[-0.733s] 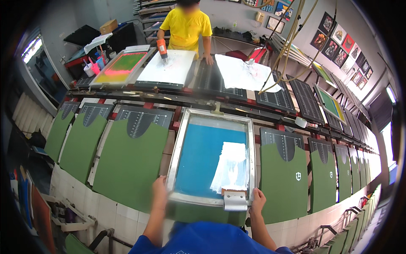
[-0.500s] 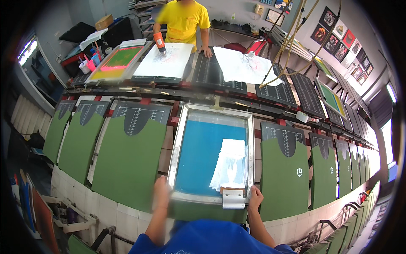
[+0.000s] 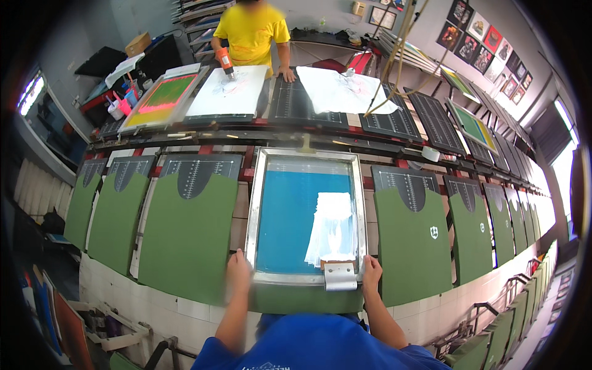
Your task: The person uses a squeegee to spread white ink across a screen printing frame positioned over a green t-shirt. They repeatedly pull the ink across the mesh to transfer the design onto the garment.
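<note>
A metal-framed printing screen (image 3: 296, 234) with blue mesh lies over a green fabric piece (image 3: 302, 298) on the middle pallet. White ink covers a patch on the screen's right half. At its lower right corner rests a squeegee (image 3: 340, 279) with a metal handle. My right hand (image 3: 372, 272) is closed on the frame's right edge, beside the squeegee. Slightly blurred, my left hand (image 3: 238, 271) grips the frame's lower left edge with its fingers curled. Neither hand touches the squeegee.
Pallets with green fabric pieces (image 3: 188, 240) flank the screen; some at right (image 3: 412, 240) bear a white print. Across the rail, a person in yellow (image 3: 253, 34) holds an orange heat gun (image 3: 224, 60) over white fabric (image 3: 225, 98). Yellow hoses (image 3: 401, 55) hang down.
My view has turned a little, so the scene sits slightly further left. Both hands stay at the frame's lower sides; the left is less blurred. The squeegee keeps its place on the screen.
</note>
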Available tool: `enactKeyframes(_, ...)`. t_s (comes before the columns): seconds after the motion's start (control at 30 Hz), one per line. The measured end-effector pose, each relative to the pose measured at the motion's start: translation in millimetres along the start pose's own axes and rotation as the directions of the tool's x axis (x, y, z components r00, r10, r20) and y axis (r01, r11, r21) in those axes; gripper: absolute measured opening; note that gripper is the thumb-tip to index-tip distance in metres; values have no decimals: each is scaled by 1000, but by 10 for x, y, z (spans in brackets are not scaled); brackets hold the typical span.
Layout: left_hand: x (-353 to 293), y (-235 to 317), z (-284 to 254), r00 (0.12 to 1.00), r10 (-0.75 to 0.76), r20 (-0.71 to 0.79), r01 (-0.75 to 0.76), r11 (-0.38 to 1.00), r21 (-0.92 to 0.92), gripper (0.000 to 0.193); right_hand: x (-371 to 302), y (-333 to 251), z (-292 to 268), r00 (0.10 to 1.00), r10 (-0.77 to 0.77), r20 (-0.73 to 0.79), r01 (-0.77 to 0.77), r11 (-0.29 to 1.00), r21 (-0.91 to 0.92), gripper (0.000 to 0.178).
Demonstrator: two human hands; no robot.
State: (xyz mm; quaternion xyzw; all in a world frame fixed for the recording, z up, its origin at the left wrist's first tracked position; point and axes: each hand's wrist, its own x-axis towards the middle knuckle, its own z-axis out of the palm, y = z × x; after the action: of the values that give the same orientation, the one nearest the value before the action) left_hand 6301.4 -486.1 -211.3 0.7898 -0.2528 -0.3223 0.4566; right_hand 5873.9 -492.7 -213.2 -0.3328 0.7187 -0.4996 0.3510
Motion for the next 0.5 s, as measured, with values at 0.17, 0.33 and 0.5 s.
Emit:
enactKeyframes(0.17, -60, 220, -18, 999, 36, -27, -38, 998, -57, 45, 118, 128, -29, 999, 19, 51, -25, 993, 114, 35)
enactKeyframes(0.33, -152, -74, -177, 917, 319, -239, -308, 948, 84, 31, 103, 147, 8, 994, 96, 52, -107, 955, 276, 38)
enactKeyframes(0.5, -660, -133, -509, 979, 195, 56, -191, 980, -63, 24, -1, 110, 51, 981, 151, -126, -105, 944, 314, 34)
